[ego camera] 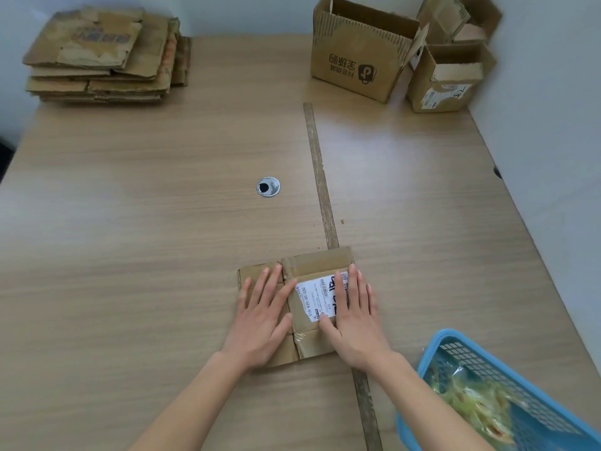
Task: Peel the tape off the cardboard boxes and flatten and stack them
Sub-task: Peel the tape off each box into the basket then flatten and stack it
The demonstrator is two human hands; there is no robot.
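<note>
A small flattened cardboard box [317,263] with a white shipping label [317,296] lies on the wooden table near its front. My left hand [263,315] presses flat on its left half, fingers straight and spread. On the right half, my right hand [353,317] also presses flat and partly covers the label. A stack of flattened boxes [104,53] sits at the far left corner. Three open, unflattened boxes stand at the far right: a large printed one [357,56], a smaller one [445,79] beside it, and another [461,17] behind.
A blue plastic basket [507,398] holding crumpled peeled tape sits at the near right edge. A dark strip [320,180] runs along the table's seam from far to near. A round metal cable grommet [268,187] is set in the table's middle.
</note>
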